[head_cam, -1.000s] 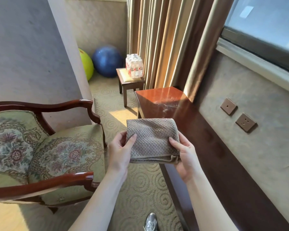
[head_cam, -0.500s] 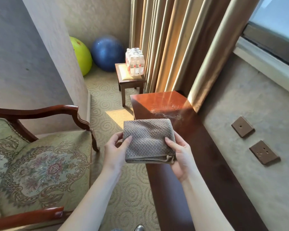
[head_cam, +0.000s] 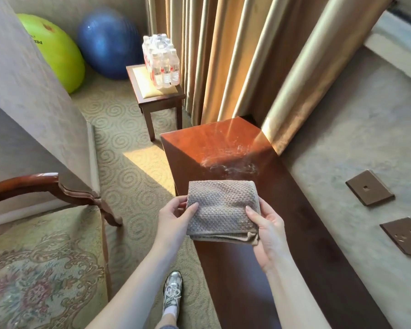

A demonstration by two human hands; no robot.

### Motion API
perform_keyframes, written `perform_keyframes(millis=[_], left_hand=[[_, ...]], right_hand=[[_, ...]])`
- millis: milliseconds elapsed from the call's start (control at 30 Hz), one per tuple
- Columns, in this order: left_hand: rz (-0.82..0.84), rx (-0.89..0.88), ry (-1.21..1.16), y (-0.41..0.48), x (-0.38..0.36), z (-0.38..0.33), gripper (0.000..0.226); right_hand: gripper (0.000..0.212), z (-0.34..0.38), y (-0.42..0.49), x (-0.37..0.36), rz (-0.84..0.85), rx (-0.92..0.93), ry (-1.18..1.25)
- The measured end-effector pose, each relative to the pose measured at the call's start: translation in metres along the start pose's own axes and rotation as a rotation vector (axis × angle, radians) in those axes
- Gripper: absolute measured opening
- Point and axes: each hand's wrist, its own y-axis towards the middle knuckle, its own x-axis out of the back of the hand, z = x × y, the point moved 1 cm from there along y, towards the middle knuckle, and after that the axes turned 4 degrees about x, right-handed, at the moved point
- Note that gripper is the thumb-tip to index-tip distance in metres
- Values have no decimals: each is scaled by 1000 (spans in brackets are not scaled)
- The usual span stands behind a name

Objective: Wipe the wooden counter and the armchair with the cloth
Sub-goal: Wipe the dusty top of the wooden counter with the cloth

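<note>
A folded grey-brown waffle cloth is held in the air between both hands, just above the near part of the wooden counter. My left hand pinches its left edge and my right hand grips its right edge. The counter is a long dark reddish-brown top along the wall, with whitish dust smears in the sunlit patch beyond the cloth. The armchair, with a floral seat and a curved wooden arm, stands at the lower left.
A small wooden stool carries a shrink-wrapped pack of water bottles. A green ball and a blue ball lie in the far corner. Curtains hang behind the counter. Wall sockets sit right; my shoe on carpet.
The view has moved forward and tilted down; the counter end and stool are closer and the armchair has slid to the lower left. Both hands keep the same hold on the cloth.
</note>
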Motion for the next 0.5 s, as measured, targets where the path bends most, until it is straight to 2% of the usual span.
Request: perform_keyframes(millis=[367,433,500], left_hand=[[254,68,360,124,-40,42,3],[234,12,504,138,-46,54,11],[174,-144,768,155,-46,67,33]], right_hand=[[27,-31,75,14,-357,105,-177],[30,-35,84,26,-451,210,-285],[36,-38,91,31,-502,408,-532]])
